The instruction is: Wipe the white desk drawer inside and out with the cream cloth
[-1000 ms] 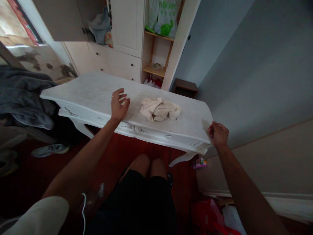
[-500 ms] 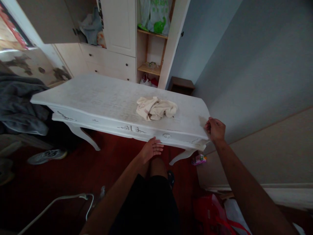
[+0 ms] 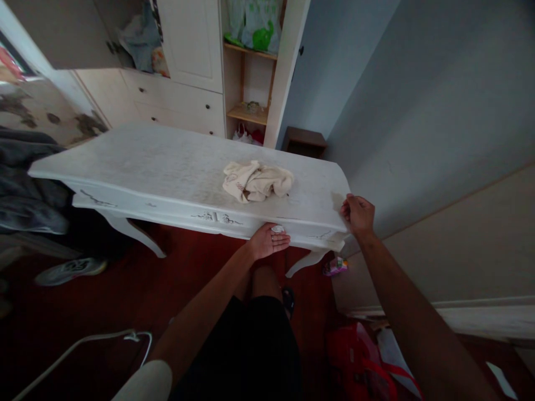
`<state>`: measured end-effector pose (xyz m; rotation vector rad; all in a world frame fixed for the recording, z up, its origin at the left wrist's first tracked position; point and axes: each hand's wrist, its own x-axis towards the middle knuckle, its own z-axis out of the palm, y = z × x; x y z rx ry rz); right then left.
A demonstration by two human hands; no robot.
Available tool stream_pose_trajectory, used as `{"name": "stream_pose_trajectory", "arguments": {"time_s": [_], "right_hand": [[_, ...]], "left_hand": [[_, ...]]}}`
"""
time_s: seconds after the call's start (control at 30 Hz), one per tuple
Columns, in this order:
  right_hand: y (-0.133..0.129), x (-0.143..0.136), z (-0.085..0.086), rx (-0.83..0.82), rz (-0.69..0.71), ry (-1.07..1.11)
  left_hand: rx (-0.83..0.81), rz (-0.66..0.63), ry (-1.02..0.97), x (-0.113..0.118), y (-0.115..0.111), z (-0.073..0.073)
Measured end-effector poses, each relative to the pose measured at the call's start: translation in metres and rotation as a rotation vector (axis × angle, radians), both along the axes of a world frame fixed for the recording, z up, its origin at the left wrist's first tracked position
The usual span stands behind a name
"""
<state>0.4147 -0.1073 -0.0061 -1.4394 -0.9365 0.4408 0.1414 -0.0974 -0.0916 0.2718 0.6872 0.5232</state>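
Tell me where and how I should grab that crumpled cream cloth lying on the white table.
Take the cream cloth at its raised, bunched middle, coming straight down from above. It lies in a loose heap on the white table with folds standing up, so a pinch there probably gathers most of it. The left hand is at the drawer knob just below it; the right hand grips the table's corner.

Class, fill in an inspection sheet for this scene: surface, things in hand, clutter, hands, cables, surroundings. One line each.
Surface: white table, top scuffed and dusty.
Things in hand: drawer knob on the table's front, under the left hand's fingers; table's right corner at the right hand.
Clutter: crumpled cream cloth on the tabletop.
Hands: left hand on the knob; right hand closed at the corner.
Cables: white cable on the floor.
Surroundings: wardrobe, grey bedding, shoe, red bag.
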Motion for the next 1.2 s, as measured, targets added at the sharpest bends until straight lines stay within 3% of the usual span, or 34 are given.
{"name": "stream_pose_trajectory", "arguments": {"time_s": [0.2, 0.4, 0.57, 0.73, 1.0, 1.2], "right_hand": [[-0.001, -0.003, 0.003, -0.007, -0.017, -0.010], [0.000, 0.001, -0.001, 0.002, -0.007, -0.021], [0.000, 0.000, -0.001, -0.004, -0.015, -0.031], [-0.001, -0.004, 0.002, -0.005, -0.020, -0.037], [0.001, -0.002, -0.001, -0.022, -0.026, -0.077], [0.000, -0.004, 0.001, -0.020, -0.012, -0.066]], "left_hand": [[0.043, 0.087, -0.001, 0.002, -0.011, -0.001], [0.063, 0.092, 0.013, -0.003, -0.035, 0.000], [0.120, 0.043, 0.025, -0.014, -0.064, 0.001], [0.154, -0.010, -0.004, -0.024, -0.096, -0.007], [0.192, 0.029, -0.065, -0.037, -0.151, -0.024], [0.119, 0.088, -0.042, -0.043, -0.191, -0.029]]}}
